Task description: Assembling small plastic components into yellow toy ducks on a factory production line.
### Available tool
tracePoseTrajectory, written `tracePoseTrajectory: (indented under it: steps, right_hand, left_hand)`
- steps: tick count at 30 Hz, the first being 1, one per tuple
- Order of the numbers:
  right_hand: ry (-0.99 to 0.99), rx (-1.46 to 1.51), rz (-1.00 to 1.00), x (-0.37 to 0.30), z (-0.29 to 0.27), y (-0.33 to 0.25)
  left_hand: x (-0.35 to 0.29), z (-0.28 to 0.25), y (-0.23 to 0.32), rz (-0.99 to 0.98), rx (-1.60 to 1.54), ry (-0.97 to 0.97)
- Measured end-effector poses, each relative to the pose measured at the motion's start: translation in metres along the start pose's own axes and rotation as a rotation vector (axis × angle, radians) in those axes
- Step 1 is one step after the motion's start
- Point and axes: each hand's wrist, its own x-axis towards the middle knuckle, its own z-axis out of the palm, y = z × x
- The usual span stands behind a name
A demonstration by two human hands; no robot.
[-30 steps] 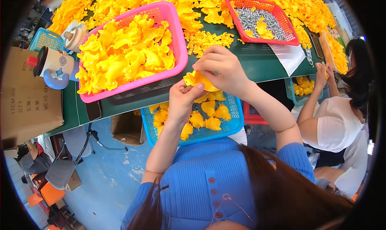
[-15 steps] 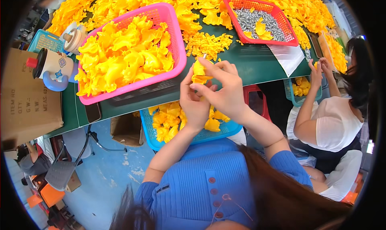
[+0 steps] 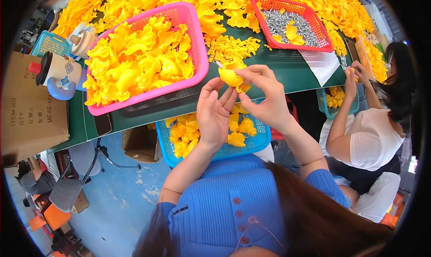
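Note:
A yellow plastic flower-shaped piece (image 3: 230, 77) is pinched between the thumb and fingers of my right hand (image 3: 271, 99). From its upper left end sticks a short silver metal pin (image 3: 218, 64). My left hand (image 3: 213, 115) is turned palm up just below and left of the piece, its fingers apart. Its fingertips come close to the piece's lower edge; whether they touch it I cannot tell. Beneath my hands, a blue basket (image 3: 168, 154) below the table edge holds similar yellow pieces (image 3: 185, 133).
On the green table (image 3: 278, 70) stand a pink basket (image 3: 203, 55) of yellow petals and a red basket (image 3: 327, 41) of silver metal parts. Small yellow strips (image 3: 233, 48) and large petal heaps lie beyond. A cup (image 3: 67, 75) and cardboard box (image 3: 36, 108) are left; a co-worker (image 3: 370, 131) sits right.
My left hand has loosened from the yellow piece and opened out. My right hand has moved slightly right and tilted the piece so its pin leans left.

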Motion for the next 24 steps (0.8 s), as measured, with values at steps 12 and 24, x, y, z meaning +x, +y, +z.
tracePoseTrajectory:
  steps: [12, 24]
  right_hand:
    - [-0.362, 0.092, -0.372, 0.013, -0.027, 0.012]
    - [-0.367, 0.179, -0.394, 0.017, -0.011, 0.007]
  left_hand:
    - [0.022, -0.028, 0.032, -0.663, -0.260, -0.187]
    - [0.012, -0.039, 0.032, -0.469, -0.151, -0.265]
